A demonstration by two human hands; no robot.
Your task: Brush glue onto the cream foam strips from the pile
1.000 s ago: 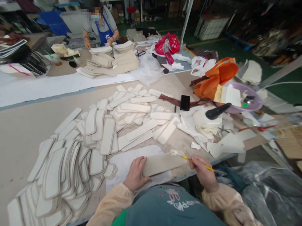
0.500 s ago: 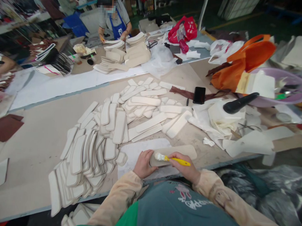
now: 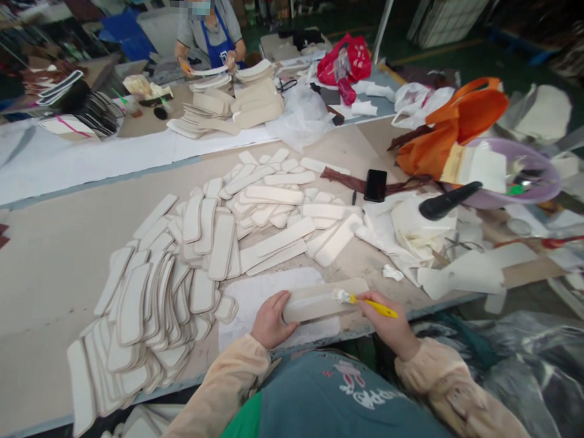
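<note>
My left hand (image 3: 272, 320) steadies the left end of a long beige strip (image 3: 312, 300) with rounded corners, thumb along its near edge. My right hand (image 3: 392, 325) is closed around the yellow handle of a paintbrush (image 3: 379, 307). White paste coats the bristles, which touch the strip towards its right end. A whitish wet streak runs along the strip's middle. Under the strip lies a white sheet (image 3: 251, 289). To the left and beyond are heaped many pale, round-cornered pieces (image 3: 138, 303), some fanned out in stacks.
A white container (image 3: 402, 227) with a black handle stands right of the heap, near a phone (image 3: 375, 185). Behind are an orange bag (image 3: 433, 141) and a purple basin (image 3: 548, 185). Across the table a co-worker in a blue apron (image 3: 215, 41) handles pale pieces.
My right hand has drawn the brush rightwards along the strip, and a whitish streak now shows behind it. My left hand keeps its place at the strip's left end. The view has shifted slightly.
</note>
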